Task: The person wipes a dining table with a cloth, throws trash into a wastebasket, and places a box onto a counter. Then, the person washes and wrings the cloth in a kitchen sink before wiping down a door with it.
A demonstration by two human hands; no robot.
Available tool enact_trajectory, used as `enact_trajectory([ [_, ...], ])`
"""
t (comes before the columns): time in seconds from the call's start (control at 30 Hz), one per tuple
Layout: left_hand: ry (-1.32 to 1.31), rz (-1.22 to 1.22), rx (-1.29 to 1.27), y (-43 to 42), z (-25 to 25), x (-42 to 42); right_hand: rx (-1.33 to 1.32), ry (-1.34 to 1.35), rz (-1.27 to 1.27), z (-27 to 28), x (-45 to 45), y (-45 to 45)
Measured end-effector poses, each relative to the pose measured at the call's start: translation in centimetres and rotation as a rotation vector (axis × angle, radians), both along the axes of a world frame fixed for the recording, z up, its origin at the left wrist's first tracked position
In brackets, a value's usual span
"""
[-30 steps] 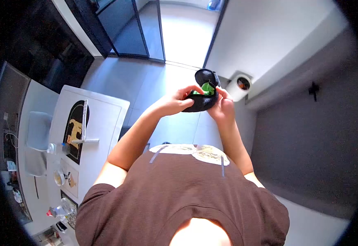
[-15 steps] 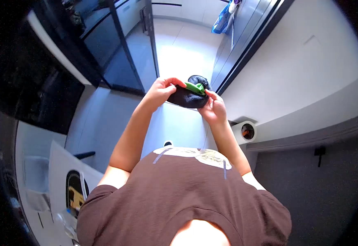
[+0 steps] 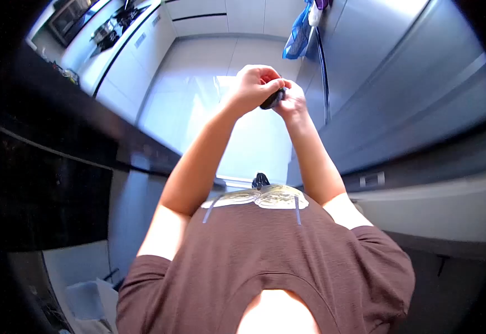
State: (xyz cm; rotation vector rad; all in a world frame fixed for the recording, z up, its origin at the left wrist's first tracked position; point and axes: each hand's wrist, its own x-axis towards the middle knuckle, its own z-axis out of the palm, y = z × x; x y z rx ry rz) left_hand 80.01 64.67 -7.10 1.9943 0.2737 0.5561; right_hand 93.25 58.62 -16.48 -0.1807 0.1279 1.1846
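Out in front of me my two hands meet around a black, slightly shiny thing (image 3: pixel 272 99). Most of it is covered by my fingers, so its kind cannot be made out. My left hand (image 3: pixel 254 88) curls over it from the left, thumb and fingers bent together. From the right, my right hand (image 3: pixel 292 101) holds it with closed fingers, right against the left hand. No green part of the thing shows at this moment.
A pale tiled floor (image 3: pixel 198 61) runs ahead between white cabinets (image 3: pixel 128 72) and grey panels (image 3: pixel 387 83) on the right. A pot (image 3: pixel 104 30) stands by the stove at upper left. A blue bag (image 3: pixel 298 36) hangs at the upper right.
I have moved forward through the doorway towards the kitchen. My hands have come together, and the black thing, earlier spread between them with a green part showing, is now mostly covered.
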Motion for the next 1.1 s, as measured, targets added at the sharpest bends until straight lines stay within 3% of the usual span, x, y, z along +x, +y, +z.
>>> enact_trajectory([
  [0.03, -0.022, 0.04, 0.052, 1.8, 0.6, 2.5, -0.015, -0.004, 0.014, 1.6, 0.9, 2.8],
  [0.07, -0.044, 0.063, 0.159, 5.1, 0.8, 5.2, 0.138, 0.073, 0.045, 1.3, 3.3, 6.9],
  [0.1, -0.051, 0.097, 0.228, 8.0, 0.7, 7.8, 0.173, -0.14, 0.012, 0.4, 5.8, 10.8],
  [0.17, -0.147, 0.172, 0.191, 12.8, 1.1, 11.1, 0.306, -0.167, 0.073, 1.3, 8.8, 16.2],
  [0.23, -0.152, 0.184, 0.071, 17.1, 1.6, 12.6, 0.13, -0.134, 0.045, 3.0, 10.2, 20.2],
  [0.3, -0.18, 0.261, 0.038, 20.6, 0.8, 13.7, -0.049, -0.285, 0.037, 3.8, 11.5, 22.2],
  [0.37, -0.176, 0.318, -0.065, 27.7, 0.3, 17.1, -0.058, -0.093, 0.158, 2.0, 17.0, 28.8],
  [0.47, -0.175, 0.333, -0.114, 36.4, -0.5, 22.3, 0.025, -0.053, 0.159, 1.9, 23.9, 35.4],
  [0.6, -0.155, 0.296, 0.018, 48.5, -1.7, 32.0, 0.052, -0.081, 0.041, 2.2, 34.1, 43.5],
  [0.67, -0.215, 0.262, -0.056, 52.5, -2.6, 37.8, 0.007, -0.135, -0.02, 2.5, 39.4, 46.3],
  [0.83, -0.183, 0.076, -0.062, 60.5, -0.1, 48.6, -0.001, -0.26, -0.195, 4.7, 49.2, 52.9],
  [0.97, -0.156, 0.048, 0.019, 67.5, -0.4, 57.6, -0.041, -0.3, -0.315, 3.6, 57.9, 59.4],
  [1.1, -0.177, 0.105, 0.168, 75.4, -2.7, 66.5, 0.006, -0.308, -0.252, 0.6, 68.2, 68.1],
])
